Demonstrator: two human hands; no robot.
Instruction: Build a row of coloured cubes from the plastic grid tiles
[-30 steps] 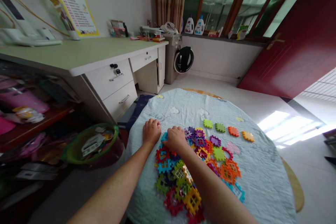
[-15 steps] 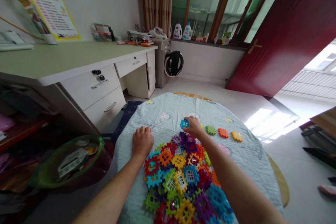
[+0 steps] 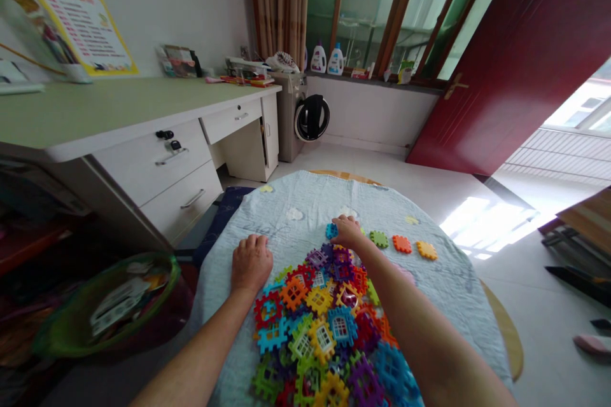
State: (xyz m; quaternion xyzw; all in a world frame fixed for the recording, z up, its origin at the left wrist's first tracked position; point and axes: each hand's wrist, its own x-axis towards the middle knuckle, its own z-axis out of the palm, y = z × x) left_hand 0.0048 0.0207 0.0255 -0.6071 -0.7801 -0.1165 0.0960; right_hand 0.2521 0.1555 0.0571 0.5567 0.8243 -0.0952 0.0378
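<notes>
My right hand (image 3: 347, 230) is at the far side of the pile, its fingers closed on the right edge of a small blue window-frame building block (image 3: 331, 231) low over the cloth. Partly hidden behind that hand is a bit of light green. To its right, a green block (image 3: 379, 239), an orange block (image 3: 402, 243) and a yellow block (image 3: 426, 250) lie spaced out in a row. My left hand (image 3: 251, 262) rests palm down on the cloth, fingers loosely extended, holding nothing. Between my forearms spreads a heap of colourful interlocking blocks (image 3: 319, 300).
A pale blue cloth (image 3: 305, 197) covers the round table. On the left are a desk (image 3: 143, 102) with drawers and a green-rimmed basket (image 3: 174, 280) of odds and ends. Farther back stand a washing machine (image 3: 287, 127) with its door open and a red door (image 3: 477, 76).
The blue block has gone from tilted in my right fingers to lower and flatter near the cloth. My left hand stays resting; the whole view has shifted slightly.
</notes>
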